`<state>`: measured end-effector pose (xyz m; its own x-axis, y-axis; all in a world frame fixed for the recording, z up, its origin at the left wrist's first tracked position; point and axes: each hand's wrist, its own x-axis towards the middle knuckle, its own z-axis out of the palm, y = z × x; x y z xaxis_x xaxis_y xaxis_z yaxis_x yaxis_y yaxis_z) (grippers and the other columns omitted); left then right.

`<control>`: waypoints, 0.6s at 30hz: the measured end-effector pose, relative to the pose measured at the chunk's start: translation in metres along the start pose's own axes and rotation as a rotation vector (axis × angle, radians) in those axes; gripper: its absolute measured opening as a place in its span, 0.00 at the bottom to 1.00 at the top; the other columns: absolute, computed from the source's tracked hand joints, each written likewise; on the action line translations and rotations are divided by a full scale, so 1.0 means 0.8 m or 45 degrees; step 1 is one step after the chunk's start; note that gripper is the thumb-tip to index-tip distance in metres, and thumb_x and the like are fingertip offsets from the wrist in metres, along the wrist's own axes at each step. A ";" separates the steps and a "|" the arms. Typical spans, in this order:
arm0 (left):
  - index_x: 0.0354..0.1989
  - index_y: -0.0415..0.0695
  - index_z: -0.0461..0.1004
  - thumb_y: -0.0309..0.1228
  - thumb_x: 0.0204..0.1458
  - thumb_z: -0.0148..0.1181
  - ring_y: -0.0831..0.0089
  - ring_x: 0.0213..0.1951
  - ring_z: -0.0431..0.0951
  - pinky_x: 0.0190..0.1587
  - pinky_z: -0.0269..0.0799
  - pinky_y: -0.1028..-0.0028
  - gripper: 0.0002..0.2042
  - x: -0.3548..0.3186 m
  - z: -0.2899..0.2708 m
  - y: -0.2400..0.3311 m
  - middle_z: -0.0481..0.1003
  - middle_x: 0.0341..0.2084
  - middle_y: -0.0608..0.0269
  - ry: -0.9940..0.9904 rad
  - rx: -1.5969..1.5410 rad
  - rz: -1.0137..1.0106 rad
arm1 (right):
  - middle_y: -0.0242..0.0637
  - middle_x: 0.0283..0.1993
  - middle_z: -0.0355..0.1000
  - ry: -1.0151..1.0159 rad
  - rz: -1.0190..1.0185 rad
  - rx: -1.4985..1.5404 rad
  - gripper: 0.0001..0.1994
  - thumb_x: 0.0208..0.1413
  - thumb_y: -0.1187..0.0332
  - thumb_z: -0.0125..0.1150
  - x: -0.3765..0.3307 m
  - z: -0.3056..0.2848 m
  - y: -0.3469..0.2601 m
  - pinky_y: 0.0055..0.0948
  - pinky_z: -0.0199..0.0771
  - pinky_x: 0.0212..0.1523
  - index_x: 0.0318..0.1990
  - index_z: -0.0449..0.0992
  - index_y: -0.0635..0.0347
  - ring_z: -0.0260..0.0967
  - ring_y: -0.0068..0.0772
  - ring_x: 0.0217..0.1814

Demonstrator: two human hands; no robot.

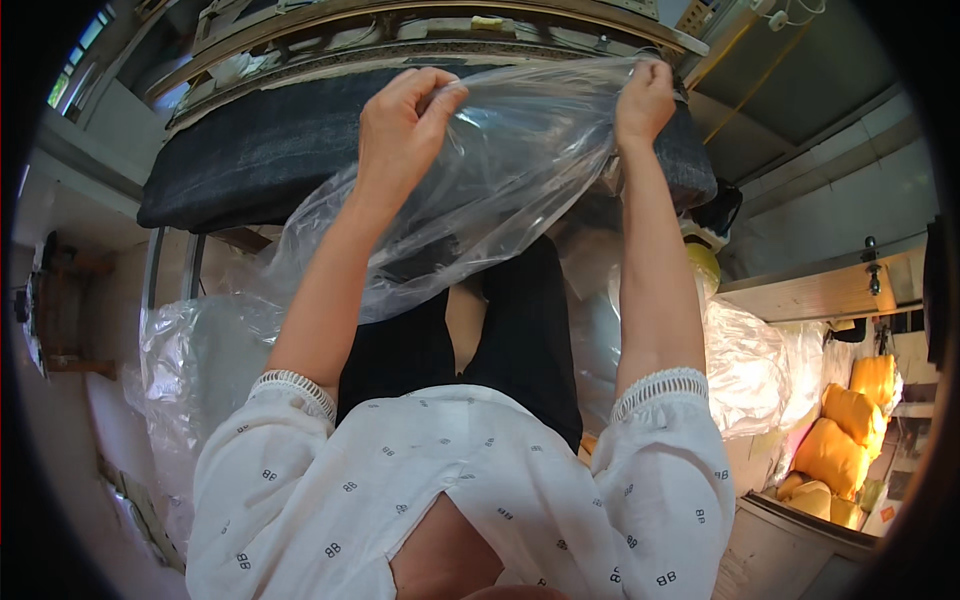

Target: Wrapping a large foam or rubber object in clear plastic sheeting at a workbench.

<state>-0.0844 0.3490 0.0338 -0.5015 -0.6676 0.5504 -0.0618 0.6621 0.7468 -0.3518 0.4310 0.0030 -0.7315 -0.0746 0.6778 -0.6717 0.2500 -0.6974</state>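
A large clear plastic bag or sheet [520, 150] is stretched between my two raised hands, its lower part draping down to the left over my lap. My left hand [408, 120] pinches its edge between thumb and curled fingers. Farther right and slightly higher, my right hand [645, 100] is closed round the other end of the same edge. Behind the plastic, a dark cloth-covered bench [250, 150] runs across in front of me. Whether the plastic touches the bench cannot be made out.
Beyond the bench stretches a long machine frame with rails [440, 15]. Clear plastic heaps lie at the left [205, 360] and right [745, 360]. Yellow bundles [835, 450] are stacked at the far right, near a wooden board [810, 290]. A metal leg [192, 265] stands under the bench.
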 end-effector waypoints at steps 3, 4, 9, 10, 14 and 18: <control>0.34 0.39 0.75 0.31 0.49 0.58 0.81 0.27 0.71 0.33 0.65 0.81 0.09 0.035 -0.005 -0.091 0.73 0.23 0.65 0.086 0.153 -0.055 | 0.44 0.26 0.72 -0.176 0.001 0.085 0.10 0.52 0.61 0.53 -0.029 0.042 0.039 0.37 0.67 0.32 0.31 0.74 0.58 0.70 0.47 0.29; 0.34 0.39 0.76 0.33 0.49 0.58 0.79 0.28 0.73 0.34 0.66 0.80 0.10 0.040 -0.008 -0.119 0.75 0.24 0.63 0.115 0.190 -0.156 | 0.42 0.24 0.72 -0.286 0.086 0.180 0.09 0.51 0.62 0.56 -0.037 0.053 0.040 0.34 0.68 0.31 0.30 0.75 0.58 0.71 0.43 0.27; 0.32 0.44 0.78 0.39 0.45 0.58 0.61 0.33 0.77 0.36 0.68 0.70 0.12 0.073 0.008 -0.176 0.77 0.29 0.55 0.248 0.152 -0.294 | 0.38 0.23 0.73 -0.256 0.071 0.172 0.08 0.46 0.63 0.61 -0.036 0.092 0.036 0.30 0.68 0.30 0.28 0.77 0.59 0.70 0.36 0.25; 0.31 0.45 0.78 0.40 0.44 0.58 0.60 0.33 0.77 0.37 0.68 0.70 0.13 0.086 0.013 -0.185 0.77 0.29 0.54 0.277 0.183 -0.320 | 0.38 0.23 0.73 -0.244 0.082 0.140 0.08 0.45 0.64 0.62 -0.031 0.100 0.037 0.30 0.68 0.30 0.28 0.77 0.59 0.71 0.37 0.26; 0.31 0.46 0.78 0.41 0.44 0.58 0.57 0.34 0.76 0.37 0.69 0.67 0.13 0.128 0.025 -0.213 0.77 0.29 0.53 0.351 0.259 -0.265 | 0.38 0.24 0.73 -0.217 0.028 0.095 0.09 0.44 0.63 0.63 -0.022 0.133 0.041 0.32 0.68 0.31 0.27 0.77 0.60 0.71 0.37 0.27; 0.30 0.46 0.78 0.45 0.43 0.59 0.59 0.33 0.77 0.37 0.69 0.69 0.15 0.144 0.039 -0.219 0.77 0.28 0.55 0.378 0.301 -0.326 | 0.39 0.24 0.73 -0.205 0.056 -0.012 0.09 0.43 0.64 0.63 -0.010 0.142 0.048 0.33 0.68 0.32 0.26 0.77 0.61 0.70 0.38 0.27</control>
<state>-0.1582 0.1667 -0.0456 -0.1776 -0.8658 0.4679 -0.3639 0.4995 0.7862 -0.3854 0.3312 -0.0556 -0.7700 -0.2170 0.6000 -0.6380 0.2656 -0.7228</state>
